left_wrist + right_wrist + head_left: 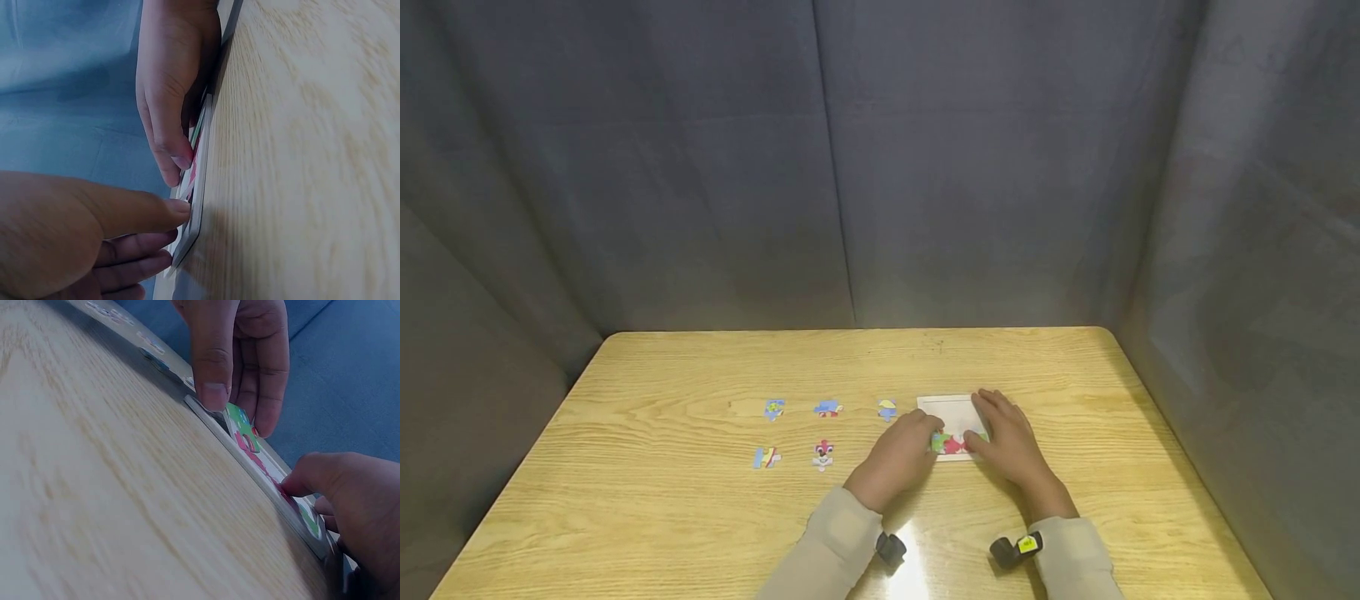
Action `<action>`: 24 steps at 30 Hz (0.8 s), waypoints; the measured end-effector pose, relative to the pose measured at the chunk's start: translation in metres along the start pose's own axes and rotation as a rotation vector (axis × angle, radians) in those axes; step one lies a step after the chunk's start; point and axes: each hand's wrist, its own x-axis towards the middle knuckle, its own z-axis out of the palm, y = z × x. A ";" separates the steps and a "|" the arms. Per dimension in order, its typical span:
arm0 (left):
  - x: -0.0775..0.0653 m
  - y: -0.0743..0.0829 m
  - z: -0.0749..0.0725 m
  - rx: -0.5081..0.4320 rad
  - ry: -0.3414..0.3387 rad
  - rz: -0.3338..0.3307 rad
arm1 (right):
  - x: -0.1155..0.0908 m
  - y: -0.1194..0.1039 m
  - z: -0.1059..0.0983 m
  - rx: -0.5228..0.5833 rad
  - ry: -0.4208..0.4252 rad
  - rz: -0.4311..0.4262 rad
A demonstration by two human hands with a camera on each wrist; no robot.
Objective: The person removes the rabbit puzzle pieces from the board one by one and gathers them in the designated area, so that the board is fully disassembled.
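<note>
My left hand pinches a green jigsaw puzzle piece between thumb and fingers. That piece is tilted up at the near left corner of a white puzzle tray, beside a row of red, white and green pieces lying along the tray's near side. My right hand rests over the tray's right side. Its thumb presses on the row of pieces, while the other fingers stretch along the right rim. In the left wrist view the left thumb is at the tray's edge.
Loose puzzle pieces lie left of the tray on the wooden table: a blue-yellow one, a blue-red one, one with a yellow shape, a striped one and a face piece. Grey curtains surround the table.
</note>
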 end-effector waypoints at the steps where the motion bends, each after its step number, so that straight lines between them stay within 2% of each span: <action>1: 0.000 0.000 0.000 0.000 0.000 0.001 | 0.000 0.000 0.000 0.002 -0.002 0.003; 11: -0.001 -0.001 -0.001 0.023 0.041 0.030 | 0.000 -0.001 -0.001 0.002 -0.020 0.022; 24: 0.000 -0.005 0.000 0.020 0.029 0.032 | 0.001 0.001 0.002 -0.010 -0.010 0.030</action>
